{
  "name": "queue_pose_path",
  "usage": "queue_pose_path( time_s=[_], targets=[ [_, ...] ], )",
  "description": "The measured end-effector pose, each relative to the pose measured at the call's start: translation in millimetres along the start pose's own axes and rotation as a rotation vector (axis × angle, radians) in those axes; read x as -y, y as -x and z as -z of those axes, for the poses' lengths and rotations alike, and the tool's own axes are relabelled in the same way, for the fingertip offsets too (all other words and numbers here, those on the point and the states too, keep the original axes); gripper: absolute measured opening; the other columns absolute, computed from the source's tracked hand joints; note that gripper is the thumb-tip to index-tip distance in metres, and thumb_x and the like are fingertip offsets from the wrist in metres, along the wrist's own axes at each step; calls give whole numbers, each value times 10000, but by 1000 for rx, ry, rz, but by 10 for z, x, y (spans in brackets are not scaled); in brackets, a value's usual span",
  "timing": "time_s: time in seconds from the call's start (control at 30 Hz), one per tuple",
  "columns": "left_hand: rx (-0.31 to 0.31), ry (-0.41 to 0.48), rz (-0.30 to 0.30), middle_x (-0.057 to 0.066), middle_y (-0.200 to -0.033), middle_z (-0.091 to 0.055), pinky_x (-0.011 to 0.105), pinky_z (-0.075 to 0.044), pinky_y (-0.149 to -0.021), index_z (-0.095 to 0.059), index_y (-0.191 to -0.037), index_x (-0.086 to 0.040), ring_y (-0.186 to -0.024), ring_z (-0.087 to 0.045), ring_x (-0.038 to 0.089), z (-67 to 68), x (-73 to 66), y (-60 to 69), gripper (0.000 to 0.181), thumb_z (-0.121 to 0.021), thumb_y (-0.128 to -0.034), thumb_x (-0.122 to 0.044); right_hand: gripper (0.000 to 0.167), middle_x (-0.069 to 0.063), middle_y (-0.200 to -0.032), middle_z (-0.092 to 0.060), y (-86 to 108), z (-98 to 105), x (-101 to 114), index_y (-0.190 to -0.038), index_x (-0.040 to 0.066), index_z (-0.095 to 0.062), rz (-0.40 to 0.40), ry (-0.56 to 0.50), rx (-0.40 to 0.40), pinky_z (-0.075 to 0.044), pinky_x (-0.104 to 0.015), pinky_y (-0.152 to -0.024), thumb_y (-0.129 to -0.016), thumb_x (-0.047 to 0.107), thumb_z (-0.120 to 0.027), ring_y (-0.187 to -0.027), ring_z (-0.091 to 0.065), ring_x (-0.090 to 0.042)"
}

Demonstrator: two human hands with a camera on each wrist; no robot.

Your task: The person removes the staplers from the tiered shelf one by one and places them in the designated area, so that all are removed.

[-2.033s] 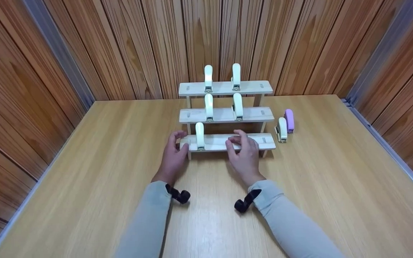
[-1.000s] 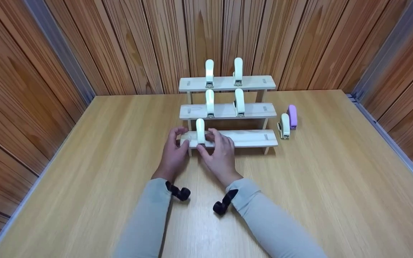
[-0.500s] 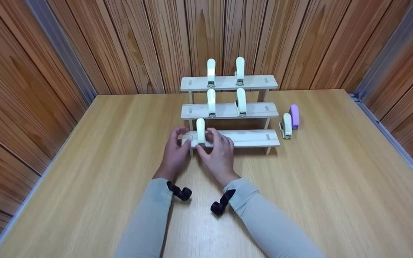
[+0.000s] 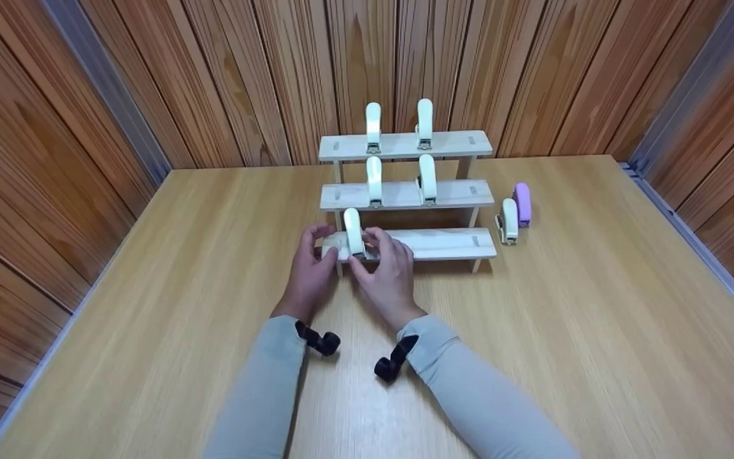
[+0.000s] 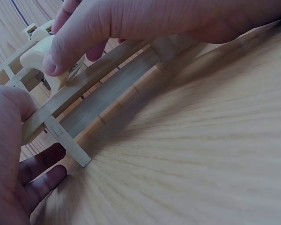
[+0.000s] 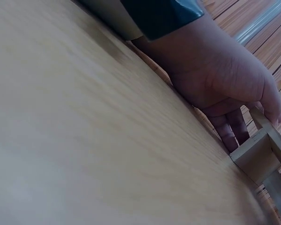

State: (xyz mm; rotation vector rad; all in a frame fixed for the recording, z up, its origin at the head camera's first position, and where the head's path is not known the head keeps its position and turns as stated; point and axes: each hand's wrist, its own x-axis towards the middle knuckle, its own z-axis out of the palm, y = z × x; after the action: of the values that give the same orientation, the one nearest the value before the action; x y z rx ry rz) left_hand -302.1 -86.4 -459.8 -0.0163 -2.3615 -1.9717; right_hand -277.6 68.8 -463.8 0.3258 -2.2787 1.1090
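Observation:
A three-tier wooden display stand (image 4: 450, 245) bears white staplers standing on end on its tiers. My left hand (image 4: 306, 274) grips the left end of the lowest tier, thumb at the front and fingers behind, as the left wrist view shows. Along that tier, my right hand (image 4: 389, 274) holds a white stapler (image 4: 353, 231) low down, between thumb and fingers. This stapler leans a little to the left. In the left wrist view the right thumb (image 5: 56, 58) presses on the stapler; its far side is hidden. The right wrist view shows the left hand (image 6: 225, 79) at the stand's end.
Two white staplers, left (image 4: 374, 182) and right (image 4: 427, 180), stand on the middle tier. The top tier holds another pair (image 4: 373, 127). Right of the stand, a white stapler (image 4: 508, 222) and a purple stapler (image 4: 522, 204) stand on the table (image 4: 564, 331). Wood-panelled walls enclose the table.
My right hand has moved left along the lowest tier to the white stapler. That stapler, upright before, now tilts slightly left. The left hand stays at the stand's end.

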Motion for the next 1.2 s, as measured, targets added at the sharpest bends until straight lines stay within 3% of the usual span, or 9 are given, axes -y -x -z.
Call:
queue_pose_path(
  time_s=[0.3, 0.7, 1.2],
  targets=[
    [7, -1, -66, -86, -1405, -510, 422, -376, -1064, -305, -1552, -265, -1251, -492, 177, -1, 25, -2, 640, -578, -982, -160, 543, -8, -1242, -699, 11, 2, -7, -1304, 74, -554, -4, -45, -15, -322, -438, -1084, -861, 259, -809, -1176, -581, -209],
    [21, 26, -44, -96, -1413, -501, 425, -369, -1083, -305, -1553, -251, -1231, -500, 189, 4, 39, 3, 615, -572, -1003, -179, 546, -3, -1221, -707, 41, 79, -57, -1299, 96, -552, -6, -77, -20, -325, -437, -1069, -849, 245, -823, -1148, -592, -200],
    [11, 0, -93, -113, -1400, -514, 418, -303, -1136, -329, -1537, -203, -1303, -449, 153, 16, 41, 9, 580, -564, -1007, -186, 566, -12, -1220, -693, 84, 367, -230, -1313, 72, -549, 11, -125, 1, -312, -434, -1080, -844, 222, -829, -1123, -617, -202]
  ],
)
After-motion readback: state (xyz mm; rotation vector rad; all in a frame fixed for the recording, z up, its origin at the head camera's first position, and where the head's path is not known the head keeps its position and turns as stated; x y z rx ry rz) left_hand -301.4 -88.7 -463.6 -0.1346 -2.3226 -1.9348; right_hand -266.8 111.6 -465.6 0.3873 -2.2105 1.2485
